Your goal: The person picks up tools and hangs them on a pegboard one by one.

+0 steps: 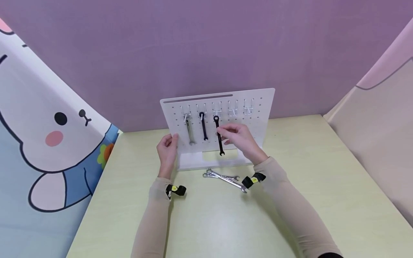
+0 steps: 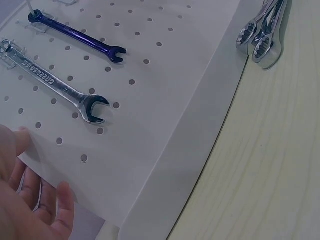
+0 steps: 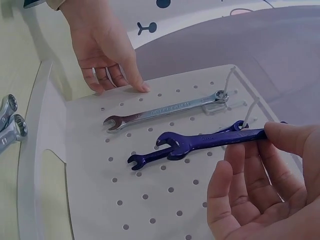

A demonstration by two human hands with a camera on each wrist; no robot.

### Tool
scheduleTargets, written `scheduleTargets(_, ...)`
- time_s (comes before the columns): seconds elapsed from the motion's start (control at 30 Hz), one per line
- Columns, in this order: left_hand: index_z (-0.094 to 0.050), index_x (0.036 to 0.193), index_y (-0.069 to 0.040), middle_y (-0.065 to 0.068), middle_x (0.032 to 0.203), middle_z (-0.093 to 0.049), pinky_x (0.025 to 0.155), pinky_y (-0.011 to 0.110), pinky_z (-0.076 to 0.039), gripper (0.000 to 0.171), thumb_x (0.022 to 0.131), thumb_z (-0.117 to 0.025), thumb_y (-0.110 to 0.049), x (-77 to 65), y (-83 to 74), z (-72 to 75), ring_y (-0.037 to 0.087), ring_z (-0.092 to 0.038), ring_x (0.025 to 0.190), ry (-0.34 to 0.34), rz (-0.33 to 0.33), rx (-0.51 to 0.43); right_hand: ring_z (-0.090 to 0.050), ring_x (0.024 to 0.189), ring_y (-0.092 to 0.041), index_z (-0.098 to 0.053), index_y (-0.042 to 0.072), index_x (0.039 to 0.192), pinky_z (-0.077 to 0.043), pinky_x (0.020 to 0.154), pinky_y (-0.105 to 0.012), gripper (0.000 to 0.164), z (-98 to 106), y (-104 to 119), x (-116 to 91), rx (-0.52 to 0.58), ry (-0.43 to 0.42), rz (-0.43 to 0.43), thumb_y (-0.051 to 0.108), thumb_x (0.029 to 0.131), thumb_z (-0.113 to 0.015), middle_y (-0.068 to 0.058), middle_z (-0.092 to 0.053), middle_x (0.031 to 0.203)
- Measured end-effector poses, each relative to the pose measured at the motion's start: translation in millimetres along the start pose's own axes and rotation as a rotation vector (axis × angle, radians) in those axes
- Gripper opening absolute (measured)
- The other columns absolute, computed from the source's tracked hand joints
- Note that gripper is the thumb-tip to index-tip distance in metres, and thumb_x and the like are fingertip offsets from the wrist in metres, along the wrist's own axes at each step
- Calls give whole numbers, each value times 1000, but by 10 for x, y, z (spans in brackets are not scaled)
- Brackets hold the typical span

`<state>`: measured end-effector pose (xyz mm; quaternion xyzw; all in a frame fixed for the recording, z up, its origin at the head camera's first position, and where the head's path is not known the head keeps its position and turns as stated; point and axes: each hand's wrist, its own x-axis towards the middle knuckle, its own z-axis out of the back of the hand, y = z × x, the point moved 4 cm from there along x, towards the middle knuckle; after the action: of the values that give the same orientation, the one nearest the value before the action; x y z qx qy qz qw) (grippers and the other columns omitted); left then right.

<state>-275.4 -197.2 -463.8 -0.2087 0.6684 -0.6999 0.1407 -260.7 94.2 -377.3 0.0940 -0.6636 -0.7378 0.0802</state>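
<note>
My right hand [image 1: 240,138] pinches a dark blue combination wrench [image 1: 220,146] between thumb and fingers, in front of the white pegboard [image 1: 266,104]. The wrench's ring end is up, just below the third hook [image 1: 217,112], and its open jaw points down. At the board's left edge, my left hand [image 1: 167,150] grips the board, thumb at the front and fingers behind. A silver wrench [image 2: 55,82] hangs from the leftmost hook, and a smaller dark blue wrench [image 2: 77,35] hangs beside it.
Two silver wrenches [image 1: 226,178] lie crossed on the pale wooden table [image 1: 206,222], in front of the board's base [image 1: 193,165]. Two more hooks [image 1: 248,107] stick out on the board's right side. A purple wall [image 1: 206,53] stands behind, and a cartoon-print cloth [image 1: 48,154] hangs at left.
</note>
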Motion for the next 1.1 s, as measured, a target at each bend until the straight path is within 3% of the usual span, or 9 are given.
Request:
scheduleTargets(0.3,-72,118,5,-17,81,-66,69,12,-50,35,102,-75,-26,-5,-8,9,-2,-60,76,2,9,-1,-67,97,-20,-72,1,127,-62,96,-49,34,-11,10,33,11,-5,-8,25,104,-72,-6,-75,115)
scheduleTargets(0.57,-73,116,4,-16,80,-67,69,12,-51,32,102,-75,-24,-32,-41,17,-1,-61,74,0,-12,-4,-67,100,-23,-72,2,127,-64,86,-34,34,2,0,60,7,-6,-17,26,104,-72,-7,-73,119)
scheduleTargets(0.9,-73,117,3,-14,82,-68,69,12,-51,33,102,-75,-26,-33,-31,17,-1,-60,75,3,-9,17,-67,94,-17,-71,1,128,-61,99,-51,34,32,-15,73,12,-4,-26,26,104,-71,-10,-73,122)
scheduleTargets(1.1,-73,116,4,-15,81,-67,67,12,-50,32,102,-75,-25,-30,-42,19,-1,-59,75,5,-8,-2,-67,94,-16,-70,0,129,-62,96,-48,36,36,-8,97,3,1,-29,27,104,-71,-7,-72,120)
